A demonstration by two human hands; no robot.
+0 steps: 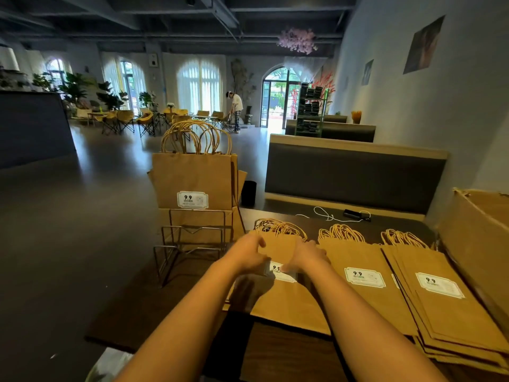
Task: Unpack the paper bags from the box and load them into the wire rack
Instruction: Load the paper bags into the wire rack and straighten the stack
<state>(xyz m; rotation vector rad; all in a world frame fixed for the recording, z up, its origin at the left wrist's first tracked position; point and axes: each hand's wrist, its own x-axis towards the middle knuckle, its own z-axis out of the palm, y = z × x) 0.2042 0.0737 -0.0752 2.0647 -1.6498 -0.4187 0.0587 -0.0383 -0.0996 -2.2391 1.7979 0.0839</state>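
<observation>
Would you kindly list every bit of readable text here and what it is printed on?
"9.9": label on the front bag in the wire rack.
"9.9": label on the middle flat stack.
"9.9": label on the right flat stack.
"9.": label partly covered by the hands, on the left stack.
Smaller print on all labels: too blurred.

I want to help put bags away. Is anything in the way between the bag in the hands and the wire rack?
Nothing visible blocks it. The left hand and right hand hold the leftmost flat bag on the table, right beside the wire rack. The rack's back slot already holds upright bags, but the front slots look empty.
</observation>
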